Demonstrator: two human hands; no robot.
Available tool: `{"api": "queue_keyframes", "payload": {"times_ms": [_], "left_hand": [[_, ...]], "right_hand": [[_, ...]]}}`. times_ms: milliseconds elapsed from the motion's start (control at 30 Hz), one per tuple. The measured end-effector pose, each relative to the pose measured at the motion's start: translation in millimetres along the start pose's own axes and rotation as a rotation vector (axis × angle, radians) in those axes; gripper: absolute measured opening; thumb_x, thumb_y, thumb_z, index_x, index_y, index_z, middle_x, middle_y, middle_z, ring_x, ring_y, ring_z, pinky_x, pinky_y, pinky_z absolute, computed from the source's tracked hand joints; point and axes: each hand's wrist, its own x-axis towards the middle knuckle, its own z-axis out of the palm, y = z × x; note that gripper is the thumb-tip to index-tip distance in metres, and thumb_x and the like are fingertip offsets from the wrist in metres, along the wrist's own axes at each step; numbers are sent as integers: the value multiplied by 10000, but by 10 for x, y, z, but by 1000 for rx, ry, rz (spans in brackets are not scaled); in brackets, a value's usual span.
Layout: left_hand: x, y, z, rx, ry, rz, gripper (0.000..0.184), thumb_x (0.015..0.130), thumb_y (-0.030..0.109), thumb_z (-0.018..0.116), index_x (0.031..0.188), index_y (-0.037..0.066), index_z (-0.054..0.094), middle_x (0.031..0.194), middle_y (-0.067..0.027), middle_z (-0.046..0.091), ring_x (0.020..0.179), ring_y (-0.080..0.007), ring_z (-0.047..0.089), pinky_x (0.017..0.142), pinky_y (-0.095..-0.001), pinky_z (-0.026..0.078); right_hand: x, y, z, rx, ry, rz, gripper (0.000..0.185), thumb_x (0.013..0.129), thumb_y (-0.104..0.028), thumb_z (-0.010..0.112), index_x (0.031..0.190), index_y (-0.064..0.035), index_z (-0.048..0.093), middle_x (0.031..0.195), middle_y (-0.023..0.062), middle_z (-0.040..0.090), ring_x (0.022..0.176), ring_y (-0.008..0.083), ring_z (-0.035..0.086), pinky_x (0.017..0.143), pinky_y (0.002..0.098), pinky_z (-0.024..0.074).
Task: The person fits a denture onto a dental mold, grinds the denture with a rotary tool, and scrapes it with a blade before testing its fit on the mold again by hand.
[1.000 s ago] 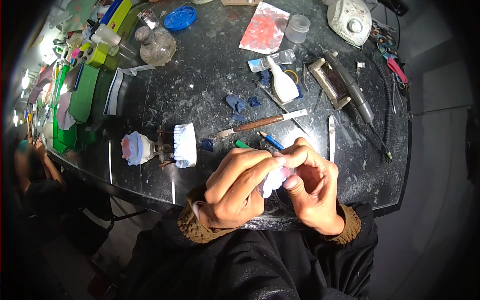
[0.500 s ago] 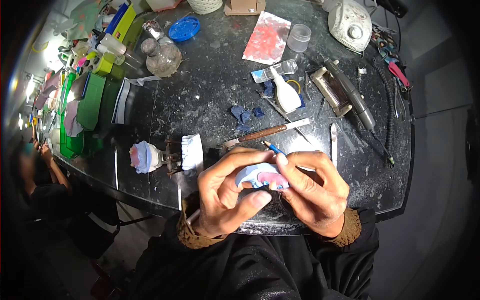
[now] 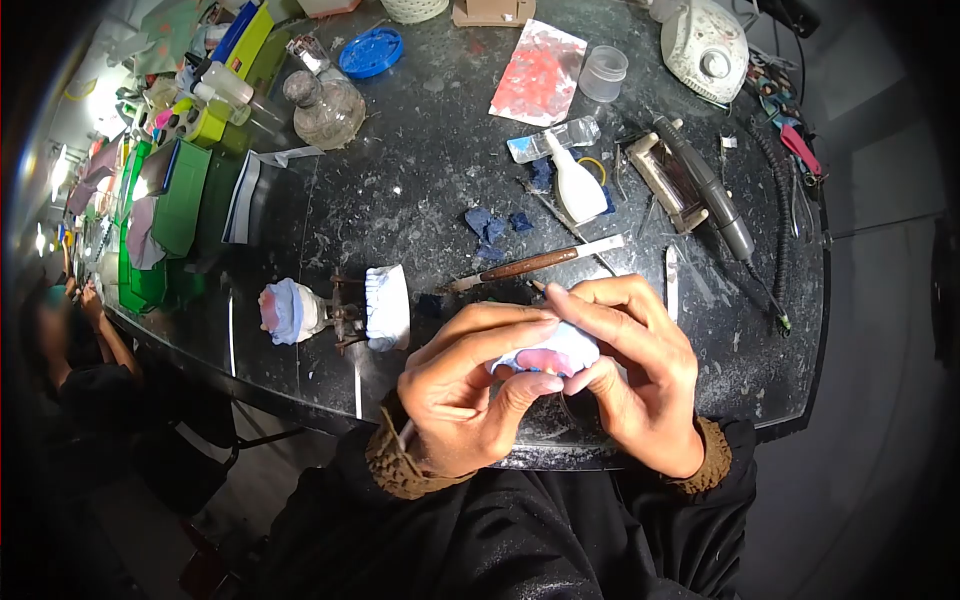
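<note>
A pale blue-white dental cast (image 3: pixel 575 345) with a pink part on its near side is held between my hands at the table's front edge. My left hand (image 3: pixel 465 385) grips its left end, fingers over the top and thumb below. On the right end, my right hand (image 3: pixel 635 375) is closed with its fingers above and thumb beneath. Just beyond my hands lies a wooden-handled spatula (image 3: pixel 530 264). To the left, an articulator (image 3: pixel 346 313) lies on its side with a white cast (image 3: pixel 387 308) and a blue-and-pink cast (image 3: pixel 287 311).
A white bottle (image 3: pixel 577 190), a grey handpiece (image 3: pixel 703 185) on its stand and a knife (image 3: pixel 671 284) lie beyond and to the right. Green bins (image 3: pixel 180 200) and a glass burner (image 3: pixel 328 112) stand left. A co-worker (image 3: pixel 95 330) sits far left.
The cast turned in my hands, first showing its pink side, then tilting. My left fingers came down over its top, and both hands now close round it. The view shifted slightly.
</note>
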Motion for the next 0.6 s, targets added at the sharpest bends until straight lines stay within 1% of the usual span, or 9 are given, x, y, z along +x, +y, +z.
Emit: {"api": "queue_keyframes", "payload": {"times_ms": [33, 100, 200, 300, 433, 467, 533, 567, 600], "left_hand": [[4, -15, 23, 36, 11, 34, 286, 792, -8, 664, 1059, -74, 586, 1046, -175, 579, 876, -200, 630, 701, -241, 540], [11, -19, 66, 143, 44, 119, 252, 767, -40, 672, 1008, -68, 607, 977, -176, 609, 812, -196, 636, 685, -251, 531], [-15, -61, 72, 208, 53, 237, 248, 734, -64, 684, 973, -59, 620, 965, -167, 616, 768, -190, 627, 668, -269, 512], [-9, -49, 75, 197, 44, 190, 256, 718, -59, 698, 964, -44, 628, 945, -159, 624, 747, -186, 622, 662, -271, 498], [1, -9, 77, 181, 51, 97, 227, 736, -59, 685, 956, -36, 633, 946, -157, 623, 772, -166, 623, 663, -244, 502], [0, -41, 40, 135, 36, 107, 268, 771, -47, 667, 1029, -52, 595, 981, -161, 613, 830, -167, 629, 692, -234, 516], [-14, -34, 44, -115, 79, -27, 348, 805, -23, 646, 1127, -76, 523, 1021, -170, 600, 900, -187, 631, 733, -241, 526], [-19, -47, 26, -160, 50, 5, 420, 824, -4, 631, 1195, -92, 455, 1064, -181, 583, 949, -203, 626, 767, -243, 526], [-21, -57, 4, -123, 25, 25, 422, 824, -9, 629, 1199, -91, 453, 1073, -185, 581, 952, -200, 625, 766, -241, 526]], "right_hand": [[-14, 56, 13, 79, 16, 4, 379, 740, -33, 677, 1117, -21, 631, 933, 114, 567, 826, 184, 579, 701, 281, 485], [-38, 39, 10, 64, 13, 33, 356, 741, -16, 675, 1096, -19, 642, 877, 98, 562, 811, 176, 582, 695, 268, 479], [-35, 32, 41, 87, 56, 17, 322, 735, 7, 673, 1056, -16, 662, 782, 78, 544, 746, 160, 574, 677, 253, 470], [-50, 96, 99, 83, 120, -39, 296, 741, -2, 673, 1036, -17, 672, 765, 83, 549, 682, 153, 550, 640, 247, 455], [-85, 117, 118, 79, 123, -16, 325, 744, -23, 685, 1068, -23, 660, 783, 80, 553, 686, 145, 532, 625, 248, 444], [-73, 78, 105, 44, 113, -11, 339, 744, -33, 690, 1081, -26, 655, 789, 76, 549, 685, 142, 525, 623, 248, 442], [-59, 50, 94, 17, 102, -6, 369, 744, -54, 698, 1108, -33, 645, 803, 69, 537, 684, 135, 511, 620, 245, 437], [-60, 50, 87, 24, 99, -4, 384, 745, -65, 701, 1122, -37, 638, 811, 66, 530, 685, 131, 504, 618, 244, 434], [-64, 51, 76, 29, 97, -2, 399, 745, -76, 704, 1136, -41, 632, 819, 62, 523, 686, 128, 498, 615, 242, 431]]}}
